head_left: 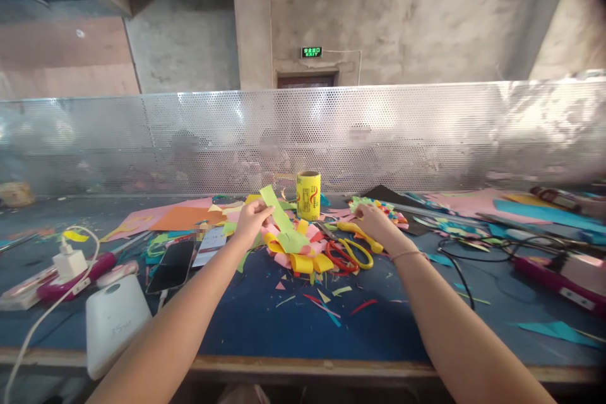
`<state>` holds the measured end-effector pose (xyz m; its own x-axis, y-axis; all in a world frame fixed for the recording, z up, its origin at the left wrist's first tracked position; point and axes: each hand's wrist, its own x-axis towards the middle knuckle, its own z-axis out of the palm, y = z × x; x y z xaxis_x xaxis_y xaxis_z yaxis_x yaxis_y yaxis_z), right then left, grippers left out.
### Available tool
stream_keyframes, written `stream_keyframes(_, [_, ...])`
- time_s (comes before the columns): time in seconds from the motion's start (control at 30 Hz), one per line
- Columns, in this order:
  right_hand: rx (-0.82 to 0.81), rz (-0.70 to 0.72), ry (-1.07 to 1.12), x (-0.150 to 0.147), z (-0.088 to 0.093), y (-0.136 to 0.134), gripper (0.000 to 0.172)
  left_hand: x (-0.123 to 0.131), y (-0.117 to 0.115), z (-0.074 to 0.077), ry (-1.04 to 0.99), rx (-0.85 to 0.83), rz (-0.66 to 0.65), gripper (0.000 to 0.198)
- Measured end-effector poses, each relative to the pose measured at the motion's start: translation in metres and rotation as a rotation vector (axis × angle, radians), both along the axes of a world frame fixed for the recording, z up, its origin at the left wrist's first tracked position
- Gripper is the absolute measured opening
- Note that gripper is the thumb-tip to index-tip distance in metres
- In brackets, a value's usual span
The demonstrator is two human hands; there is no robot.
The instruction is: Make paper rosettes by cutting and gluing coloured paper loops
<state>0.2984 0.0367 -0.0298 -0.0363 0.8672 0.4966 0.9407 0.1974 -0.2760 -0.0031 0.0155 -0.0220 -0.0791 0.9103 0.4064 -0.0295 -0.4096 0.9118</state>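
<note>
My left hand (254, 219) pinches a light green paper strip (280, 211) that stands up at a slant above a paper craft of yellow and pink loops (310, 262). Another green piece lies over the middle of that craft. Over at the right, my right hand (374, 221) reaches to a small pile of many-coloured paper pieces (392, 213); its fingertips are partly hidden, and I cannot make out what they hold. A yellow object (362, 233) lies just under it. Scissors with red and yellow handles (358, 254) rest beside the craft. Behind them stands a yellow tape roll (308, 196).
Paper scraps lie on the blue table (303, 334). At left are a phone (173, 265), a white power bank (117, 322) and a cabled power strip (78, 281). Another power strip (558, 281) with black cables is at right. A perforated metal screen (402, 139) runs behind.
</note>
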Motion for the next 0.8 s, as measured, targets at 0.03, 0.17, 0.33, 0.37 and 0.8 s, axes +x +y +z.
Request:
stream_keyframes(0.03, [0.019, 0.062, 0.010, -0.007, 0.002, -0.001, 0.012, 0.000, 0.001, -0.001, 0.016, -0.003, -0.019, 0.024])
stream_keyframes(0.17, [0.154, 0.431, 0.078, -0.039, 0.008, -0.013, 0.015, 0.000, 0.006, -0.007, 0.096, -0.007, -0.068, 0.024])
stream_keyframes(0.33, [0.233, 0.617, 0.083, -0.068, 0.008, -0.034, 0.021, 0.005, 0.001, -0.007, 0.149, -0.005, -0.142, 0.023])
stream_keyframes(0.37, [0.249, 0.642, 0.072, -0.071, 0.008, -0.037, 0.023, 0.007, -0.001, -0.006, 0.144, -0.004, -0.170, 0.023])
stream_keyframes(0.8, [0.404, 0.777, 0.001, -0.088, 0.010, -0.050, 0.020, 0.017, -0.017, 0.007, 0.167, -0.053, -0.272, 0.031])
